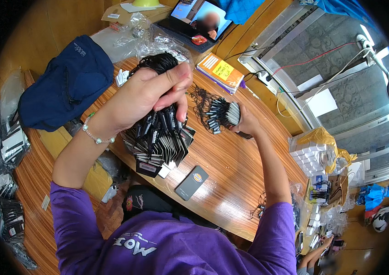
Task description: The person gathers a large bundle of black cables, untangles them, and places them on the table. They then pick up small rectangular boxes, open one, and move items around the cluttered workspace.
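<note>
Left hand is clenched on the strings of a large bunch of black hang tags hanging lengthwise over the wooden table, while the right hand, just right of it, apparently grips a smaller fanned tag bundle.

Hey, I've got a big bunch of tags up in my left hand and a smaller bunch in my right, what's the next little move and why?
Probably bring the right hand over and add its small fan of tags to the big bunch hanging from the left hand. Both bunches are held above the table, a short gap apart, and the cords trail between them.
</note>
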The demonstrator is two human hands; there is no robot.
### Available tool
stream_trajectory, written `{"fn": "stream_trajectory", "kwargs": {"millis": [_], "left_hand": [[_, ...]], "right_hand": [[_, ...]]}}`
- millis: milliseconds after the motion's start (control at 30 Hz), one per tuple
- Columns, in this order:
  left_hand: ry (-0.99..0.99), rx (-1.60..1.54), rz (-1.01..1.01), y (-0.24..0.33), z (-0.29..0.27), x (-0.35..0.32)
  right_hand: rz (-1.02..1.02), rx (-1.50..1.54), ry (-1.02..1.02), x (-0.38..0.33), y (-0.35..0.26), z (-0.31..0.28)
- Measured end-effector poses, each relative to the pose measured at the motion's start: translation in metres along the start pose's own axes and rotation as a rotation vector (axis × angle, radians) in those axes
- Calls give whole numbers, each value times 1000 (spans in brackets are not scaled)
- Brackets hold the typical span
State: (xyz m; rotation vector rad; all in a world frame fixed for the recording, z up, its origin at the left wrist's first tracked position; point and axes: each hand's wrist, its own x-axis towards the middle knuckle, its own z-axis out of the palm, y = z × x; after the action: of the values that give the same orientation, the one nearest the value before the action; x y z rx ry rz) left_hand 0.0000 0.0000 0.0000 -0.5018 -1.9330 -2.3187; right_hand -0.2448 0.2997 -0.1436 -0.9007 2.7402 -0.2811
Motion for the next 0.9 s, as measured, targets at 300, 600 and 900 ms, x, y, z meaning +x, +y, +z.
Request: {"fn": "stream_trajectory", "kwargs": {"millis": [300, 600, 900], "left_hand": [[40, 52, 20, 4, 15, 1], [23, -71, 64, -2, 36, 22], [-121, -146, 203, -22, 69, 42]], "right_hand": [[-68, -32, 124, -7, 10, 28], [-123, -41, 225, -18, -3, 7], [-251, -917, 197, -63, -62, -165]]}}
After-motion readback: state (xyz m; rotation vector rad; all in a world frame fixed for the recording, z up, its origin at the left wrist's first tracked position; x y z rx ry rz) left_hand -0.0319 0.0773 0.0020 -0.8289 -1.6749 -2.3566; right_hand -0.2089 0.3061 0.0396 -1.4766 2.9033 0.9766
